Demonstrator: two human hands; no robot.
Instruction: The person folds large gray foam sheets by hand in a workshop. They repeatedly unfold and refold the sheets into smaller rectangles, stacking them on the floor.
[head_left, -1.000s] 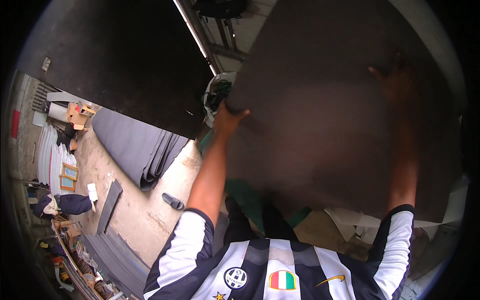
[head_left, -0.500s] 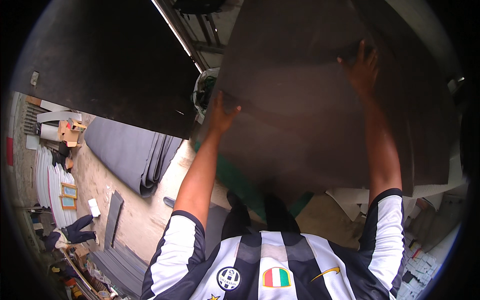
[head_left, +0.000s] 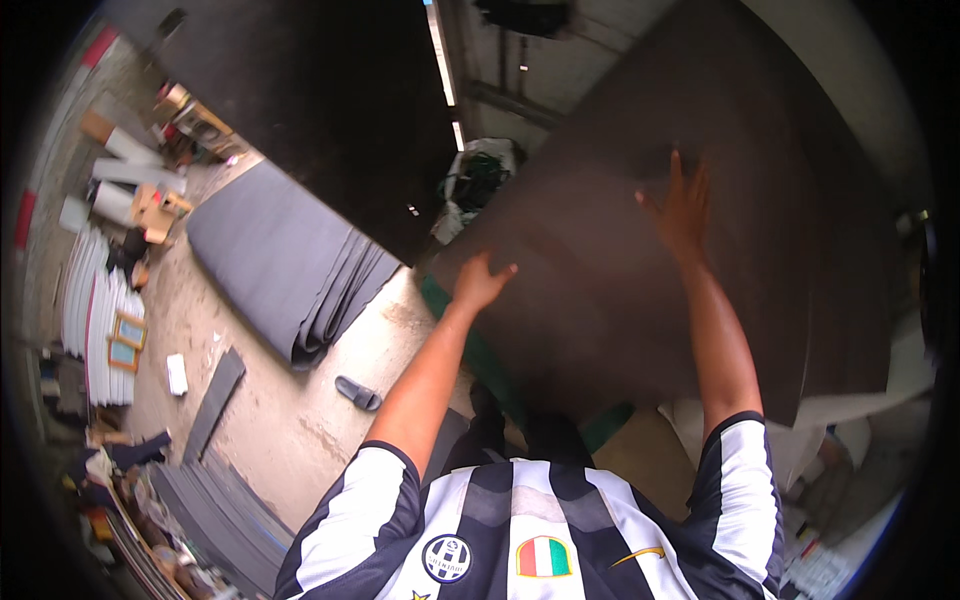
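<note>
A large dark grey-brown sheet [head_left: 600, 330] fills the space in front of me, its left edge slanting up to the right. My left hand [head_left: 482, 284] rests on the sheet close to that edge, thumb spread away from the fingers. Farther up and to the right, my right hand [head_left: 683, 208] lies on the sheet with the fingers stretched out and the thumb apart. Neither hand is closed round anything. A green strip [head_left: 490, 370] shows below the sheet's near left side, by my feet.
At the upper left stands a big black panel [head_left: 320, 110]. Folded grey sheets [head_left: 280, 260] lie on the floor, with a dark slipper [head_left: 358, 393] and a narrow grey strip [head_left: 214, 405] nearby. A white sack [head_left: 468, 190] sits between panel and sheet. White stacked sheets [head_left: 88, 310] line the left wall.
The view has turned, so the floor and folded sheets show more. Both hands sit lower in view on the sheet, the right one also farther left, and the sheet's left edge slants more.
</note>
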